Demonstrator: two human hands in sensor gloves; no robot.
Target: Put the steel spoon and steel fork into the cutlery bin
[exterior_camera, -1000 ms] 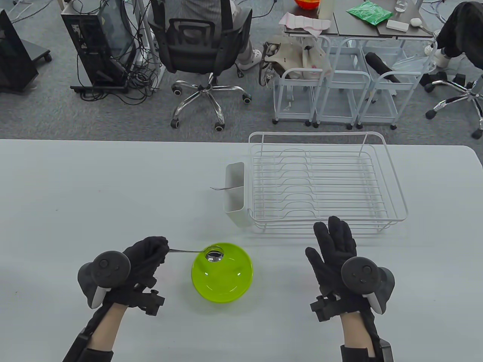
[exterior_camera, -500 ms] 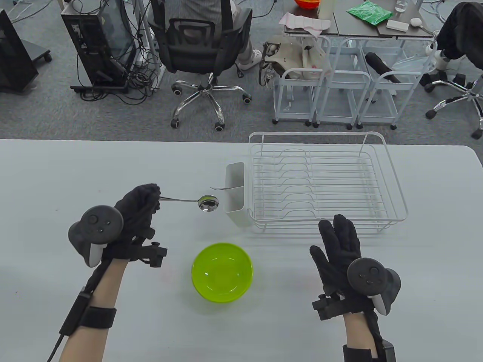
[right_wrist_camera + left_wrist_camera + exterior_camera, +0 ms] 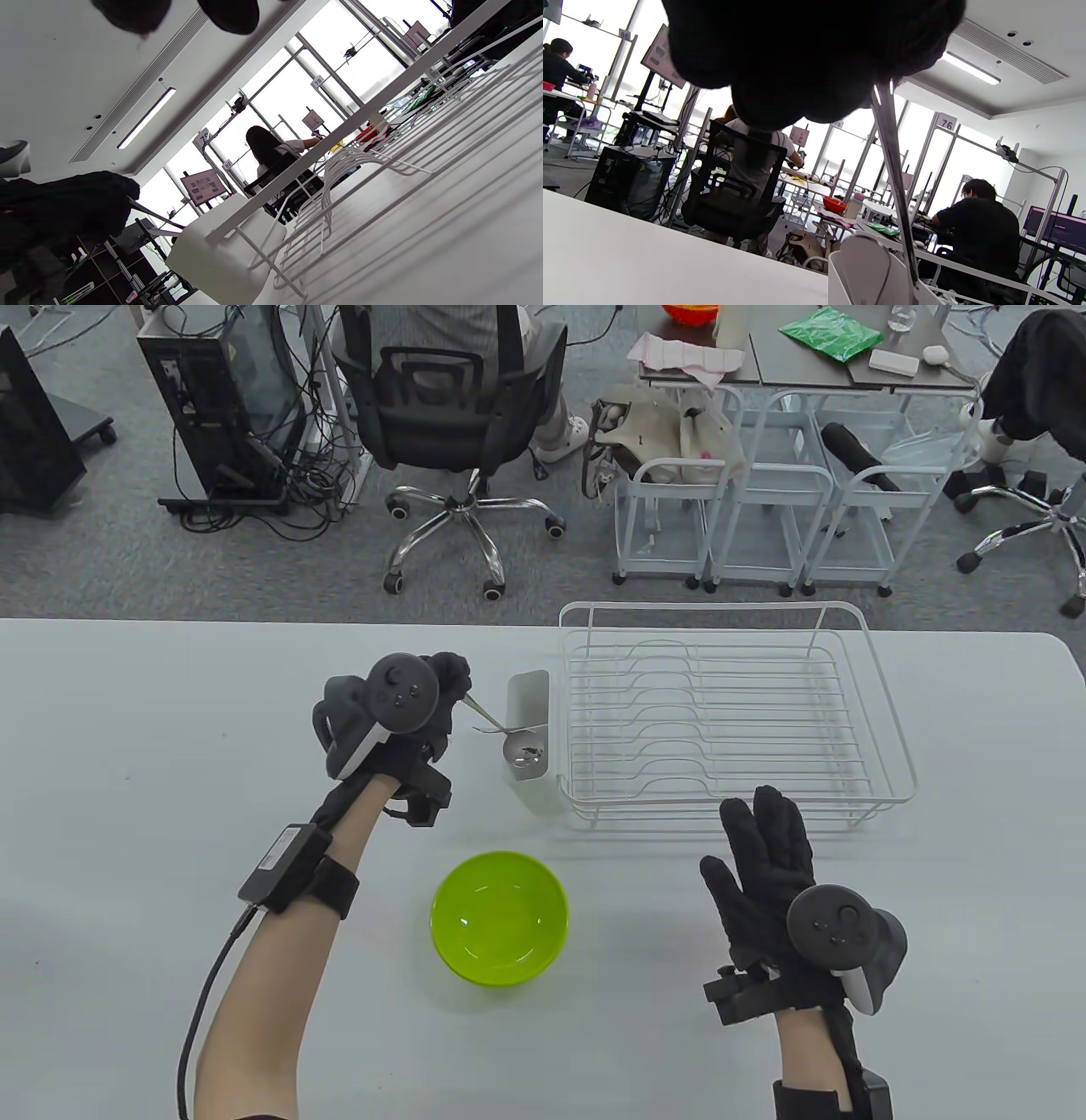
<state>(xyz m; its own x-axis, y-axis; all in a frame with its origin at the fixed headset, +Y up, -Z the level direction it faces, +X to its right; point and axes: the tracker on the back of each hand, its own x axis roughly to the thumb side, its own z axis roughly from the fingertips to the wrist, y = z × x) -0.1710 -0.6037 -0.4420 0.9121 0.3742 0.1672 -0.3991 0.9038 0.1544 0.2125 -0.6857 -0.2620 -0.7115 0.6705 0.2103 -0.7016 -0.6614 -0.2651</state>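
Note:
My left hand (image 3: 452, 684) grips the steel spoon (image 3: 523, 751) by the end of its handle, beside the white cutlery bin (image 3: 533, 791). The spoon slants down to the right, its bowl at the mouth of the bin's near compartment. In the left wrist view the handle (image 3: 893, 169) runs from my fingers (image 3: 814, 55) down into the bin (image 3: 865, 271). The steel fork (image 3: 487, 728) sticks out leftward from the bin's middle. My right hand (image 3: 761, 841) is open and empty, fingers spread, in front of the dish rack.
The bin hangs on the left end of a white wire dish rack (image 3: 882, 755). A lime-green bowl (image 3: 499, 918) stands empty near the table's front, between my hands. The rack wires (image 3: 382, 169) fill the right wrist view.
My left hand lifted the spoon out of the green bowl and carried it away and to the right, to the bin's mouth, tilting its bowl downward. The right hand barely moved.

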